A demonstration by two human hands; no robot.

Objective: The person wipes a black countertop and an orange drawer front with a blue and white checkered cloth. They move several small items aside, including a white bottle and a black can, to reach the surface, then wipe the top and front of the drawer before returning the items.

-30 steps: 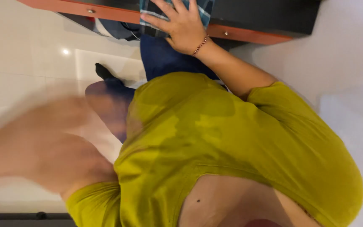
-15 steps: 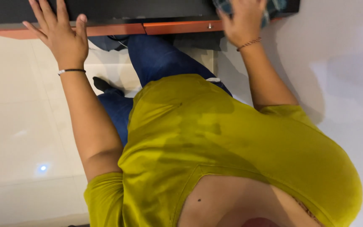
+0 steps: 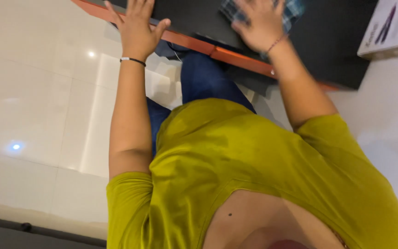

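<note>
Head view: right hand [image 3: 260, 25] flat, fingers spread, pressing blue-white checked cloth [image 3: 295, 8].

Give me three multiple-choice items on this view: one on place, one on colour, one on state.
1. Where does the blue-and-white checked cloth lie?
A. on the pale tiled floor
B. on the black desk top with the orange edge
C. on the white box

2. What colour is the band on the left hand's wrist?
A. black
B. green
C. yellow

3. How is the right hand?
A. clenched, lifted clear
B. hanging down
C. spread flat on the cloth

B: the cloth rests on the dark top.
A: a thin dark band shows.
C: the fingers splay over the checks.
</note>
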